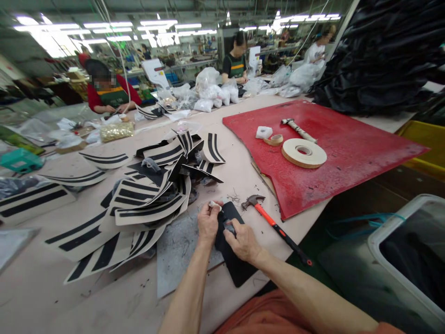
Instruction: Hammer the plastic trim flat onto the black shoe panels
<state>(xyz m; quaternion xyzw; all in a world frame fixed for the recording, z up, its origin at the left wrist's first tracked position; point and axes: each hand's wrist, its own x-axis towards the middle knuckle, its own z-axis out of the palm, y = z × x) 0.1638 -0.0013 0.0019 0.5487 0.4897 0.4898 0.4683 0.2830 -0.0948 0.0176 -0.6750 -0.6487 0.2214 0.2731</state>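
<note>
My left hand (207, 225) is closed with a small white tube-like piece (214, 204) between thumb and fingers, at the top edge of a black panel (238, 266). The panel has rounded corners and lies partly over a grey board (174, 264). Over the panel, my right hand (245, 241) curls its index finger and thumb around a greyish, plastic-wrapped piece (229, 227) on its surface. The other fingers of that hand are folded in. To the right lies a claw hammer (269, 215) with a red and black handle.
A heap of striped black and cream panels (149, 197) spreads to the left. On a red mat (347, 134) are a tape roll (304, 153), a smaller ring and a wrapped hammer (299, 130). A plastic bin (378, 241) stands at right. Co-workers (111, 95) sit across the table.
</note>
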